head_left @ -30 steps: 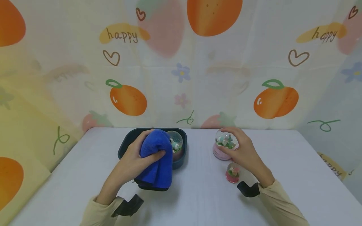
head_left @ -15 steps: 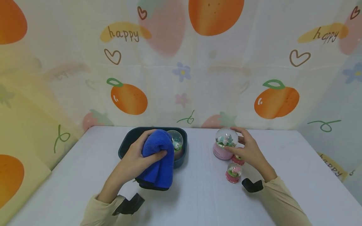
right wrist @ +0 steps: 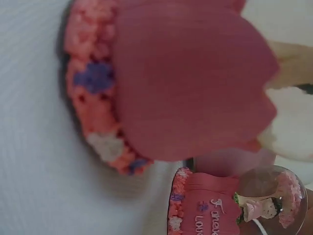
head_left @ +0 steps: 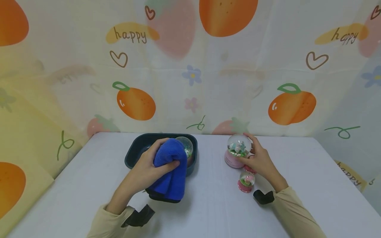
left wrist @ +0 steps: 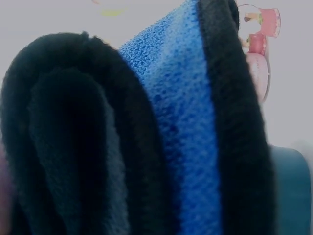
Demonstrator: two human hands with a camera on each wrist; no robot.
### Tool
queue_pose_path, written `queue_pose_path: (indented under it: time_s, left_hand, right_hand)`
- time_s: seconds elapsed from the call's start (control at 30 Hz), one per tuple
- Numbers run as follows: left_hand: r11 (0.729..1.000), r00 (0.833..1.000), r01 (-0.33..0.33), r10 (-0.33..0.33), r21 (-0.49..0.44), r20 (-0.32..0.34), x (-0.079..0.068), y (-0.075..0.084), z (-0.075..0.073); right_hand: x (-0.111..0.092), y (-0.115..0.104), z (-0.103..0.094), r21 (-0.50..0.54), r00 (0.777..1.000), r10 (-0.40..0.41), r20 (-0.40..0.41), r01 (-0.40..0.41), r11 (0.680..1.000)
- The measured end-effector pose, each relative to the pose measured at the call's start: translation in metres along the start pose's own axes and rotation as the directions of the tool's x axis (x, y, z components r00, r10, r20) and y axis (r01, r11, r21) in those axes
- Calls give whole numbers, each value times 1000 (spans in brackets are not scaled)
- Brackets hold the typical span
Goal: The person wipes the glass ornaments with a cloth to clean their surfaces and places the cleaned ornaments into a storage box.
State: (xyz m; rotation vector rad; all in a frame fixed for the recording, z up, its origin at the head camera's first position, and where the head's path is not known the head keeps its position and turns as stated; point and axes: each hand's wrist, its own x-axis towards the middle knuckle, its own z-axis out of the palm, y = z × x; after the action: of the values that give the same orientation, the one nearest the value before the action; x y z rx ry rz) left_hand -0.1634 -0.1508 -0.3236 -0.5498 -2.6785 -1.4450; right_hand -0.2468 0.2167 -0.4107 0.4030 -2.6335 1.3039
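My left hand [head_left: 147, 172] grips a folded blue towel [head_left: 171, 168] with black edging, thumb across its front. The towel is above the table and overlaps the dark teal tray in the head view; folded layers of the towel [left wrist: 188, 127] fill the left wrist view. My right hand [head_left: 259, 160] holds the right side of a large snow globe [head_left: 238, 145] on a pink base, thumb low in front and fingers behind. Close below this hand stand two small snow globes with red bases: the front globe [head_left: 245, 181] and the back globe [right wrist: 210, 203], partly hidden by the hand in the head view.
The dark teal tray [head_left: 131, 158] stands at the back left of the white table [head_left: 214, 205], with another snow globe [head_left: 186, 144] in its right end, partly behind the towel. A fruit-printed cloth [head_left: 226, 99] hangs behind the table.
My right hand has shifted right around the large snow globe, uncovering its dome and part of the back small globe. The left hand, still gripping the towel, has moved slightly right.
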Motion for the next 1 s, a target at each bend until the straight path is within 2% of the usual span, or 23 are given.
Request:
queue_pose_path:
  time_s: [0.2,0.4,0.57,0.8,0.9,1.0]
  left_hand:
    - [1000,1000,20,-20,-6,22,2,0,6]
    - [999,998,45,-46,20,39,1,-1,8]
    - [999,999,35,-36,22,37,1,-1,8]
    - [1000,999,16,-17,21,29,0,-2,8]
    - [1000,999,8,-8,21,32,1,-2,8]
    - [1000,1000,-2,1,22,31,2,-2,8]
  right_hand:
    - [-2,-2,1,-19,999,-1,-41,0,1000]
    - [-3,-8,2,-16,999,-6,-36,5,1000]
    - [-2,-18,5,-60,995,-95,-18,94,994]
    - [-6,-33,14,-148,973,-231,-13,227,963]
    - [-9,-36,18,-132,970,-245,-4,242,961]
    - [-10,-38,20,-93,977,-213,11,213,973]
